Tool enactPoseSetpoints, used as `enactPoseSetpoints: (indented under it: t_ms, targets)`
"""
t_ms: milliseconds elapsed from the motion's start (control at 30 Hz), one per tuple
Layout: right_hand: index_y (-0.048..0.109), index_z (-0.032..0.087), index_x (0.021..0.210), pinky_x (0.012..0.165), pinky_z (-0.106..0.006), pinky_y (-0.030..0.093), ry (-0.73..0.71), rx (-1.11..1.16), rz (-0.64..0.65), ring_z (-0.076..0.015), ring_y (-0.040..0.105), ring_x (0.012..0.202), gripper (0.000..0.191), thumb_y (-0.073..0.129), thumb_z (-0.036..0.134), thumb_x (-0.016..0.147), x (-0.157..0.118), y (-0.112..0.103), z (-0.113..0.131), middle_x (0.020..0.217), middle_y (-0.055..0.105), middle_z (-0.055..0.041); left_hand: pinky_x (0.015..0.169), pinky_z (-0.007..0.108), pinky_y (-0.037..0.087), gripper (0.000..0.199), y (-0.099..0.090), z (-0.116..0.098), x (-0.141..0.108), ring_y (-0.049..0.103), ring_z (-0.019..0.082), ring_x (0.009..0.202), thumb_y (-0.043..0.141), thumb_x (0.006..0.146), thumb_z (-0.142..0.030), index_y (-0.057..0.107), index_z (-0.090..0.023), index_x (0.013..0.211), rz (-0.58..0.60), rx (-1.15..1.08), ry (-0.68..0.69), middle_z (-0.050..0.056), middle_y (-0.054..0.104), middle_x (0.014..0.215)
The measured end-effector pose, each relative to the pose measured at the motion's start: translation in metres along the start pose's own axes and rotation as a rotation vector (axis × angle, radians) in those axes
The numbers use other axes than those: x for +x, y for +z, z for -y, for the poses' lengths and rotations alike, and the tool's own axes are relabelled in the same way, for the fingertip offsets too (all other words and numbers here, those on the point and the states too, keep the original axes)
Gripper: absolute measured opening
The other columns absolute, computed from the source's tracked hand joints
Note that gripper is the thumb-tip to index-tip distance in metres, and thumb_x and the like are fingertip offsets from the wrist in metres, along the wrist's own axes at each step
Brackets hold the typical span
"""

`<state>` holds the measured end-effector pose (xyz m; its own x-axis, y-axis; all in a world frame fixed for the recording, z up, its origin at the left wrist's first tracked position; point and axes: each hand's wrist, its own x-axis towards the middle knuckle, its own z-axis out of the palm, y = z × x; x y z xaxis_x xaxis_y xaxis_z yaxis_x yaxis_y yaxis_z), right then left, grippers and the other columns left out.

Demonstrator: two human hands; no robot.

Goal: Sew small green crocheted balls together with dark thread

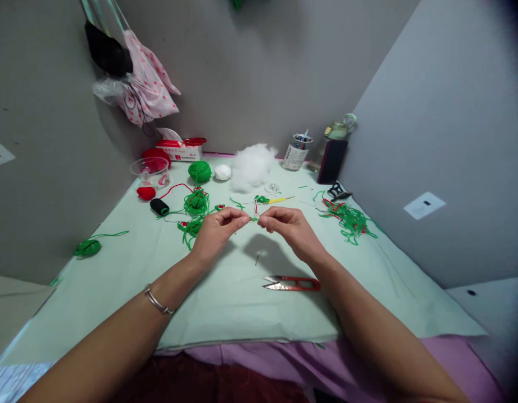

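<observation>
Above the middle of the table, my left hand (220, 229) and my right hand (290, 226) face each other, each pinching. Between their fingertips runs a short bit of green yarn (254, 219), and a thin red and white strand rises beside it. Just beyond my fingers lies a crochet hook with a yellow handle (278, 200), near a small green yarn piece (262, 199). Orange-handled thread snips (291, 284) rest on the cloth below my right hand. A small dark thread scrap (259, 257) lies between my forearms.
Tangled green yarn lies left (195, 202) and right (351, 221). Further back stand a green yarn ball (199, 172), white stuffing (253, 167), a plastic tub (149, 172), a tin of pens (297, 152), a phone (332, 162) and a bottle (336, 131). Black thread (159, 207) sits at left.
</observation>
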<state>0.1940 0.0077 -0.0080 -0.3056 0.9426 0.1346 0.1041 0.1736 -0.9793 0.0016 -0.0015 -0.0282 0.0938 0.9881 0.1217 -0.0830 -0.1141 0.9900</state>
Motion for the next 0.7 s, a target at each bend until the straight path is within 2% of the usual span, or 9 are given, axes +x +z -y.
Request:
enactPoseSetpoints:
  t_ms: [200,367,533,700]
  targets:
    - [0.074,0.018,0.082,0.065,-0.028,0.04,0.013,-0.025,-0.008,-0.0124,0.048,0.067,0.023,0.075,0.04,0.08,-0.002,0.007,0.0,0.07,0.059,0.0002,0.057,0.027,0.028,0.022,-0.002,0.004,0.001,0.036,0.012,0.058,0.068,0.084,-0.041,0.068,-0.02,0.079,0.006,0.024,-0.008,-0.003,0.052,0.068]
    - [0.074,0.018,0.084,0.064,-0.027,0.042,0.022,0.012,0.026,-0.0122,0.05,0.066,0.023,0.076,0.041,0.079,-0.002,0.011,0.0,0.073,0.063,-0.0005,0.054,0.027,0.024,0.025,-0.001,0.005,0.0,0.031,0.012,0.053,0.064,0.086,-0.042,0.067,-0.02,0.075,0.037,-0.011,-0.036,-0.005,0.036,0.055]
    - [0.073,0.018,0.085,0.063,-0.027,0.042,0.012,0.019,0.034,-0.0116,0.05,0.063,0.022,0.075,0.04,0.081,-0.003,0.012,-0.002,0.069,0.061,0.0005,0.064,0.025,0.038,0.022,0.001,0.006,0.0,0.047,0.011,0.063,0.068,0.086,-0.04,0.075,-0.02,0.09,0.077,-0.14,-0.035,-0.001,0.057,0.073]
    - [0.072,0.018,0.083,0.063,-0.028,0.042,0.014,0.007,0.011,-0.0123,0.05,0.063,0.023,0.075,0.041,0.08,-0.003,0.012,-0.002,0.068,0.061,0.0005,0.075,0.026,0.048,0.021,0.003,0.003,-0.001,0.057,0.012,0.072,0.075,0.081,-0.033,0.076,-0.018,0.095,0.058,-0.287,-0.116,0.002,0.064,0.082]
